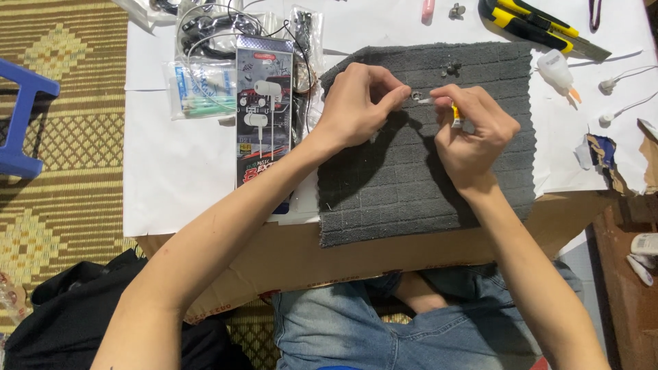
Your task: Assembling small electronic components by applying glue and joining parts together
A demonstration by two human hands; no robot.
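Near the far edge of the grey felt mat [425, 178], the left hand [356, 106] pinches a tiny metal part [416, 96]. The right hand [469, 133] is clamped on a small glue tube [455, 115] (nozzle seemingly touching it). Gluing looks underway; next calls for a steady, sparing squeeze.

Boxed white earphones [264, 113] and bagged cables [205, 85] lie left of the left hand, a yellow-black utility knife [541, 27] and a small white glue bottle [558, 74] up right of the right hand, loose white earbuds [606, 85] farther right, a blue stool [20, 116] far left.
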